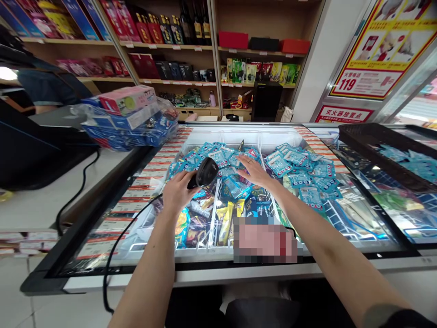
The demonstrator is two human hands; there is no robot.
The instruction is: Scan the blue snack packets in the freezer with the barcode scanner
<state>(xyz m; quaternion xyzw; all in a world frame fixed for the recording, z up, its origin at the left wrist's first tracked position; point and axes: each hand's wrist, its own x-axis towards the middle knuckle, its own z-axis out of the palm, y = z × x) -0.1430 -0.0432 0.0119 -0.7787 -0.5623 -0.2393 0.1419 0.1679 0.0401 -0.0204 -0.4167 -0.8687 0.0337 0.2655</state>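
Observation:
My left hand [178, 191] is wrapped round the handle of a black barcode scanner [207, 171], whose head tilts to the right over the glass-topped freezer. A black cable [126, 232] runs from it down the freezer's left side. My right hand [252, 171] stretches out with fingers apart over a spread of small blue packets [218, 155]; whether the fingertips touch them, I cannot tell. More blue packets [303, 168] lie in a heap to the right of that hand. Beneath the glass, yellow ice cream wrappers [225, 218] show between white wire dividers [213, 214].
Plastic-wrapped boxes [129, 118] sit at the freezer's back left corner, beside a counter [85, 182]. A dark tray [382, 155] with blue packets is on the right. A blurred pinkish item [264, 241] lies at the front edge. Stocked shelves [170, 45] stand behind; part of a person [48, 86] shows at left.

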